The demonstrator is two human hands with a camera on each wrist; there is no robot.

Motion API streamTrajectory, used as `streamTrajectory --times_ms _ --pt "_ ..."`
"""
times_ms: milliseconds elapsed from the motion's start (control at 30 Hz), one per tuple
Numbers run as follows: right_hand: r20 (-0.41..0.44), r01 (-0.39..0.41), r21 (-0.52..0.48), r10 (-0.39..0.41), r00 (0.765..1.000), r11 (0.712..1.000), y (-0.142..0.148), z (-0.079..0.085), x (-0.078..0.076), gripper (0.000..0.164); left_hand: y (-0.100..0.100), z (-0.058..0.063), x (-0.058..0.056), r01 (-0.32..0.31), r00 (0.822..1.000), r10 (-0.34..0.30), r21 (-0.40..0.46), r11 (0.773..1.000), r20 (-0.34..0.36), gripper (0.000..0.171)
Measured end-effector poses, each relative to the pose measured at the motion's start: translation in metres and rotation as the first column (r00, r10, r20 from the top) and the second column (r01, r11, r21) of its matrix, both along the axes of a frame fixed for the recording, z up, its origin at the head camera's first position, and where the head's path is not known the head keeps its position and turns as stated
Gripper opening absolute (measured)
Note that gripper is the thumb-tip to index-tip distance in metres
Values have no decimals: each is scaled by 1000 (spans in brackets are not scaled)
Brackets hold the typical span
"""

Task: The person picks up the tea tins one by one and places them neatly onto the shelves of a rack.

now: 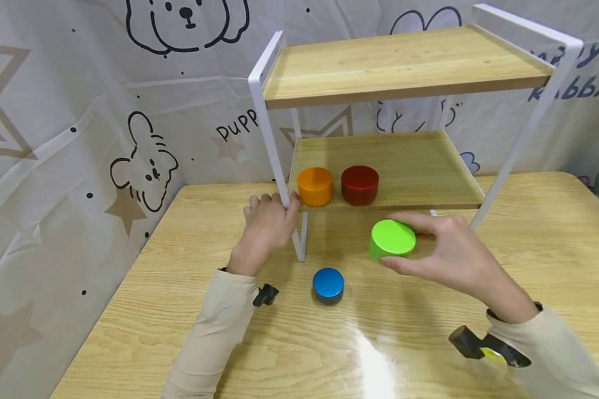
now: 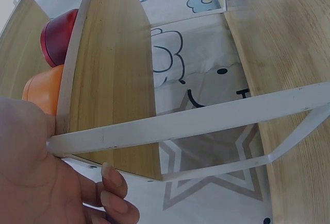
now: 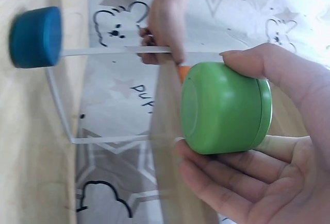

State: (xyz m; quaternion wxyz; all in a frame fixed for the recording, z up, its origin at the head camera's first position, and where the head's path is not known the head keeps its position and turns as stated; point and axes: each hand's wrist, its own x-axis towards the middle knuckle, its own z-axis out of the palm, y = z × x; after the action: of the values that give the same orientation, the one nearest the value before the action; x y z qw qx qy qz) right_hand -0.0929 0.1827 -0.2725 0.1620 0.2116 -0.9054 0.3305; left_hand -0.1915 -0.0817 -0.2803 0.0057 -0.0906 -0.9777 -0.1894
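My right hand (image 1: 451, 252) pinches a green round tin (image 1: 392, 239) between thumb and fingers, in front of the shelf rack and just below its lower board. In the right wrist view the green tin (image 3: 221, 108) is tilted, and the fingers lie along its side. My left hand (image 1: 269, 224) grips the white front left post (image 1: 271, 147) of the rack, thumb on the inner side; in the left wrist view its fingers (image 2: 114, 183) curl past the post. An orange tin (image 1: 315, 187) and a dark red tin (image 1: 360, 185) stand side by side on the lower board (image 1: 414, 166).
A blue tin (image 1: 328, 285) stands on the wooden table (image 1: 179, 310) in front of the rack. The rack's upper board (image 1: 399, 64) overhangs the lower one. Behind hangs a cloth (image 1: 204, 111) printed with cartoon animals. At the right is the other white post (image 1: 524, 136).
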Motion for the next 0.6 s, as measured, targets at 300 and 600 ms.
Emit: streamTrajectory --times_ms 300,600 --pt "99 59 -59 -53 994 997 5 22 -4 52 1 -1 0 1 1000 -1 4 1000 -5 60" --pt "7 173 41 -173 985 984 12 31 -9 57 0 0 1 -11 1000 11 -3 1000 -26 59"
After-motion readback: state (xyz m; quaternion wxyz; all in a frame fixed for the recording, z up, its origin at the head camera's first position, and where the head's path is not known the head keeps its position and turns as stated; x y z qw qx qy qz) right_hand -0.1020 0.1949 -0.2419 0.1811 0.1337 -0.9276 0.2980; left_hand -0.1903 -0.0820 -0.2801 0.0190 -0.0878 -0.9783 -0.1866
